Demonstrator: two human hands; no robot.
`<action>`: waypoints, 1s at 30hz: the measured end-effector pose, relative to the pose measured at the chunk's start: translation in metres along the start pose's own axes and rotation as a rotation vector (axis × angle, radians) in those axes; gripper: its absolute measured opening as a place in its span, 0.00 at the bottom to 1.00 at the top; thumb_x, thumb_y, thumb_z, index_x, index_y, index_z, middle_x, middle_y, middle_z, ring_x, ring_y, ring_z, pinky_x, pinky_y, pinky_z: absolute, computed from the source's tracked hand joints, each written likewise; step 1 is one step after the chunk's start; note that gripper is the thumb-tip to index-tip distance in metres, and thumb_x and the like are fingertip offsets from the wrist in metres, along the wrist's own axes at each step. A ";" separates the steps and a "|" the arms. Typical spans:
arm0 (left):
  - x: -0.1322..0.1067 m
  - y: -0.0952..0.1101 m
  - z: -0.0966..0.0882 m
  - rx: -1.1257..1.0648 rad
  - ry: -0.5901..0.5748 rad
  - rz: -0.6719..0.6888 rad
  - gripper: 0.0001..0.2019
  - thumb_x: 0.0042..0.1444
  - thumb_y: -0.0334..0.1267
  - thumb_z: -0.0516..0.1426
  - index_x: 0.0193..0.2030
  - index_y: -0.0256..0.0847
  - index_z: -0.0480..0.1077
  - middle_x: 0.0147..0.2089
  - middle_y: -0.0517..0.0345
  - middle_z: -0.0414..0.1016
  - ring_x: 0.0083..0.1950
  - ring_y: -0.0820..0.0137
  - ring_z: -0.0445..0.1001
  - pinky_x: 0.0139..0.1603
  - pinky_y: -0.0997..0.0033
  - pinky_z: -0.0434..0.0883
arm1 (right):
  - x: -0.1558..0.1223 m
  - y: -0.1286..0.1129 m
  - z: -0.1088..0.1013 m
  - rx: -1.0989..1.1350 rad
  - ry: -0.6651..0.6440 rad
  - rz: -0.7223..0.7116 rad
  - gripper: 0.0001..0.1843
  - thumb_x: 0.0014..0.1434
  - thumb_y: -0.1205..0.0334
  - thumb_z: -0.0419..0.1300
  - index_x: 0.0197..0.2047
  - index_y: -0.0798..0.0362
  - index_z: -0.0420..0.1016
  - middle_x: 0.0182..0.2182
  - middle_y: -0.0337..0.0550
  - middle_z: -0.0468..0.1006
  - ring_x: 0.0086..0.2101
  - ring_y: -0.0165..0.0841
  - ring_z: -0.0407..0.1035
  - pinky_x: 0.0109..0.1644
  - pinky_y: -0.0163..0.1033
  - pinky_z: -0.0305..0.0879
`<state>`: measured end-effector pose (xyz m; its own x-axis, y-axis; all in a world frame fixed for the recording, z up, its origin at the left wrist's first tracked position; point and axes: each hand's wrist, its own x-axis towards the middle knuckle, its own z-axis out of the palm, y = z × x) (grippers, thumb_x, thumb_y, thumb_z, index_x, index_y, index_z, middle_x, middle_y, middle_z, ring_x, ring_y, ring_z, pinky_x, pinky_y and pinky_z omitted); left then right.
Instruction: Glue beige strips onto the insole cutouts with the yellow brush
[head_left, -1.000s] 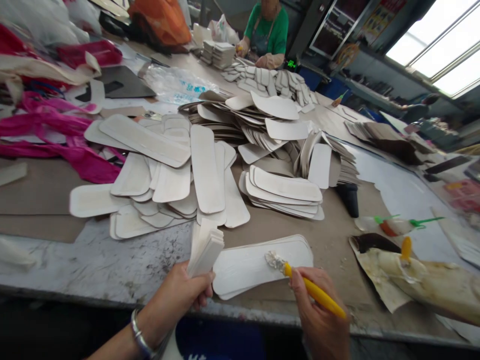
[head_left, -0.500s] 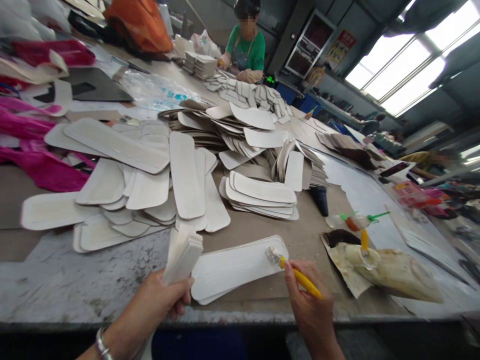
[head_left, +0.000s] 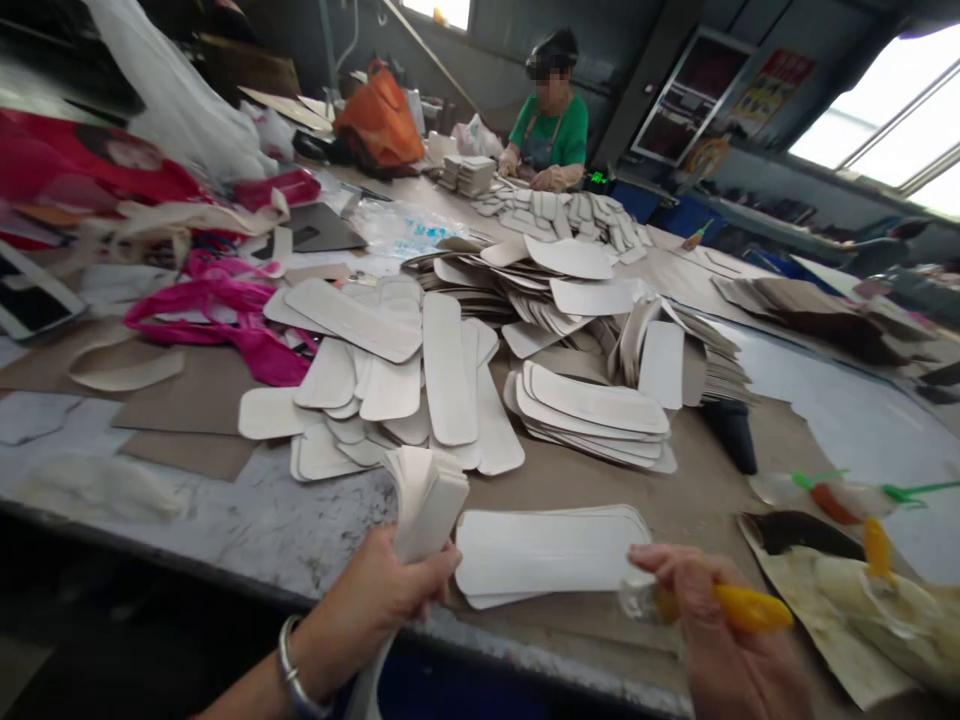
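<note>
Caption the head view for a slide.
Left hand grips a stack of white pieces; right hand holds a yellow-handled brush.

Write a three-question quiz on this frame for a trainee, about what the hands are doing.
1. Multiple choice: what does the right hand grip? A) scissors B) yellow-handled brush C) tape roll
2. True or false: the left hand is empty.
3. Short answer: what lies on the table between the two hands?

Key: 1 B. 2 False: it grips an upright stack of white board strips. 3 A flat pile of board strips.
</note>
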<state>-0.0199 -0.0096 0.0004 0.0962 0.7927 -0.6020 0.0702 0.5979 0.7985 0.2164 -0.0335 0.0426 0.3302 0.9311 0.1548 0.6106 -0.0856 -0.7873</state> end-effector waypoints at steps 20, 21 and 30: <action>-0.018 0.007 0.006 -0.305 -0.185 -0.033 0.19 0.38 0.48 0.65 0.29 0.32 0.74 0.27 0.49 0.76 0.29 0.66 0.73 0.32 0.69 0.70 | -0.025 -0.021 0.095 0.169 -0.264 -0.178 0.19 0.61 0.54 0.50 0.21 0.50 0.64 0.18 0.36 0.67 0.21 0.29 0.62 0.27 0.32 0.58; -0.017 0.007 0.005 -0.323 -0.165 -0.027 0.20 0.38 0.48 0.65 0.30 0.31 0.74 0.26 0.50 0.76 0.29 0.66 0.73 0.32 0.70 0.70 | -0.026 -0.022 0.096 0.173 -0.245 -0.157 0.19 0.62 0.53 0.50 0.21 0.50 0.64 0.18 0.36 0.67 0.21 0.29 0.62 0.27 0.32 0.58; -0.013 0.010 0.016 -0.424 0.039 0.015 0.25 0.30 0.50 0.69 0.32 0.31 0.74 0.25 0.52 0.75 0.25 0.71 0.69 0.27 0.72 0.67 | -0.020 -0.029 0.100 0.537 -0.309 0.195 0.18 0.50 0.45 0.62 0.24 0.51 0.65 0.16 0.31 0.63 0.18 0.27 0.56 0.20 0.32 0.53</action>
<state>-0.0043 -0.0164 0.0163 0.0560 0.8005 -0.5967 -0.3463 0.5762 0.7403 0.1205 -0.0142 0.0025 0.1273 0.9824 -0.1369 0.0895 -0.1489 -0.9848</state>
